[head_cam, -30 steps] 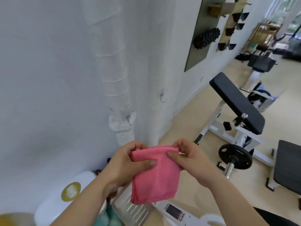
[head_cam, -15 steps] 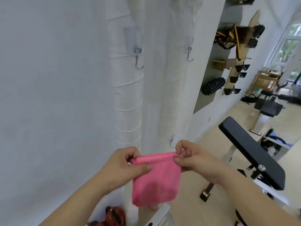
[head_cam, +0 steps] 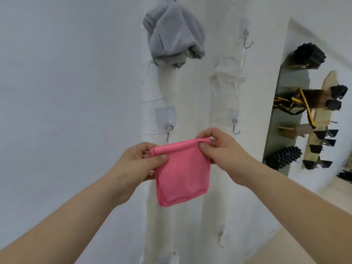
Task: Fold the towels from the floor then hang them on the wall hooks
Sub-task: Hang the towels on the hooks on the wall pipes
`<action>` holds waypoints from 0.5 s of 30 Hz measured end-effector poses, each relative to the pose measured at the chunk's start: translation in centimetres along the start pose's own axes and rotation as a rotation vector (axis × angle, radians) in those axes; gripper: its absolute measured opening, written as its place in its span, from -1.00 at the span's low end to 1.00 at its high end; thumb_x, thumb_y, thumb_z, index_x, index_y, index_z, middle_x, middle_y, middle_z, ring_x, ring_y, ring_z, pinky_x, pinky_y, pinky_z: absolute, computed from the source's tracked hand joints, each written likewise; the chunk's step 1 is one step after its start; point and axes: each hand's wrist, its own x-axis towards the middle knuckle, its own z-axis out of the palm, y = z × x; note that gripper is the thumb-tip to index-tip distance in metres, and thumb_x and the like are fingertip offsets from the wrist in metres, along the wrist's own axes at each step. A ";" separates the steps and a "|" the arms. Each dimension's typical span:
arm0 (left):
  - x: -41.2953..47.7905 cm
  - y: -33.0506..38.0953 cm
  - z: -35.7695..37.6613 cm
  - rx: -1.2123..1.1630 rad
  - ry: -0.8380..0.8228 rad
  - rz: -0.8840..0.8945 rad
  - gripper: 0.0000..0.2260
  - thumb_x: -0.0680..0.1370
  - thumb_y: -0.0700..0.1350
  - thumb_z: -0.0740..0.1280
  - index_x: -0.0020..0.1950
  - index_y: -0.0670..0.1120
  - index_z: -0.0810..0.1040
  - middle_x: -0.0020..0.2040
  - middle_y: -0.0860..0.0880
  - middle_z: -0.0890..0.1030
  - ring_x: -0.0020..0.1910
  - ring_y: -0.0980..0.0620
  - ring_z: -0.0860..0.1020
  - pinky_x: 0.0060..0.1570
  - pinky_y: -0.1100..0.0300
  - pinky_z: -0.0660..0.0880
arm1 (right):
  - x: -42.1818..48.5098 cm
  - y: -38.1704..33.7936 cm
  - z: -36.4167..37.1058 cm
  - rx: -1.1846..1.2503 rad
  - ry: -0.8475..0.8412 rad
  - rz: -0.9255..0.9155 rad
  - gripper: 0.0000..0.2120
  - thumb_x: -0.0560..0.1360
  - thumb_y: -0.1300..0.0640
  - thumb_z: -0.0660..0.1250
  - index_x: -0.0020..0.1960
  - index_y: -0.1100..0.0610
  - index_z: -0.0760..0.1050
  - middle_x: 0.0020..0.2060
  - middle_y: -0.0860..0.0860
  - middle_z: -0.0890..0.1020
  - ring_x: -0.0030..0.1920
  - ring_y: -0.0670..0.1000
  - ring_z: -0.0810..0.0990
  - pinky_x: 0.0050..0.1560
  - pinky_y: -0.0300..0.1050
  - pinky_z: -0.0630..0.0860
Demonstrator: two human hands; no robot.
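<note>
Pinching pink towel (head_cam: 181, 174) by top corners with left hand (head_cam: 137, 164) and right hand (head_cam: 221, 149); grey towel (head_cam: 175, 39) hung at twelve o'clock, hook (head_cam: 236, 128) at two.

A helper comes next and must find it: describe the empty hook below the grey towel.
Find the left white wrapped column, where a grey towel hangs high. Straight below it a metal hook hangs from a square pad, just above the pink towel. Unlike the hooks on the right column, it shares its column with the grey towel.
</note>
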 end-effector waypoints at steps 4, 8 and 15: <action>3.3 3.9 -0.4 0.044 0.184 0.150 -0.88 0.60 -0.23 0.41 0.13 -0.15 0.60 -0.07 -0.09 0.71 -0.16 0.03 0.63 -0.20 0.10 0.57 | 5.1 -2.7 0.5 -0.026 0.117 -0.174 -0.79 0.60 0.24 0.30 -0.02 -0.06 0.58 -0.16 -0.04 0.65 -0.18 -0.05 0.51 -0.13 -0.10 0.45; 5.7 2.7 -0.1 0.210 0.362 0.172 -0.93 0.54 -0.22 0.43 0.01 -0.11 0.62 -0.07 -0.15 0.71 -0.16 -0.02 0.63 -0.15 -0.03 0.67 | 8.4 -0.4 1.8 -0.088 0.151 -0.160 -0.81 0.58 0.28 0.30 -0.03 0.01 0.58 -0.18 0.03 0.62 -0.21 -0.02 0.49 -0.20 -0.13 0.43; 7.4 -0.6 0.6 0.451 0.476 0.211 -0.94 0.50 -0.19 0.41 -0.11 -0.03 0.61 -0.23 0.01 0.64 -0.29 0.04 0.55 -0.30 0.22 0.50 | 9.8 4.7 4.1 -0.020 0.127 0.041 -0.87 0.62 0.27 0.30 0.00 0.07 0.55 -0.21 0.07 0.55 -0.24 0.04 0.52 -0.06 0.24 0.66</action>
